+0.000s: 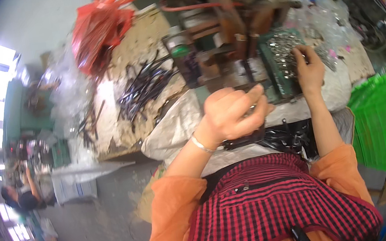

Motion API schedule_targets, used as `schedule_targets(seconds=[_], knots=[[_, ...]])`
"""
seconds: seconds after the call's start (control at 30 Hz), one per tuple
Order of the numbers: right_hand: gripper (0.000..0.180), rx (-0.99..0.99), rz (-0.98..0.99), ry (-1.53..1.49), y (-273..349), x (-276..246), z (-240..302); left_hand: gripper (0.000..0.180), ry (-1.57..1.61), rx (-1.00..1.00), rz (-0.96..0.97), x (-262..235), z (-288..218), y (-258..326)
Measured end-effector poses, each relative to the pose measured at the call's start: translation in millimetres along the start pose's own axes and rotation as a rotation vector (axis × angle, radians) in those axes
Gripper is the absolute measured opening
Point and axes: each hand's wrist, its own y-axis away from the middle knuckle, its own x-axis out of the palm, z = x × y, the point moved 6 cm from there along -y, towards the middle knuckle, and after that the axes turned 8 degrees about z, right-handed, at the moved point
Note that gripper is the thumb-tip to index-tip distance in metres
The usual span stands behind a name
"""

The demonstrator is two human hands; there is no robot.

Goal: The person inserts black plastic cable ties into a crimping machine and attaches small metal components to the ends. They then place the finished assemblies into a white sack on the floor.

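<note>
Cluttered workbench [141, 43] spreads far, dark rods [143, 88] piled left. Green tray [280, 85] of shiny metal bits [282, 52] sits far right; right hand [309, 70] reaches in, fingers curled on bits. Near centre, left hand [232, 114] is closed, contents hidden.

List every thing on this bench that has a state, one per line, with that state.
Left hand: raised, fingers curled shut on a small part I cannot make out.
Right hand: reaching into the small shiny metal parts, fingers bent among them.
Green metal tray: heaped with those parts.
Pile of dark thin metal rods: loose, scattered on the bench.
Red plastic bag: crumpled, slumped.
Green plastic crate: standing beside the bench.
</note>
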Motion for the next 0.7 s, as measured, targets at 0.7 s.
schedule_targets(seconds=[0.7], knots=[[0.025,-0.114,0.159,0.078,5.3,-11.9,-44.0,0.008,-0.66,-0.97,0.486,-67.4,186.4,183.7]])
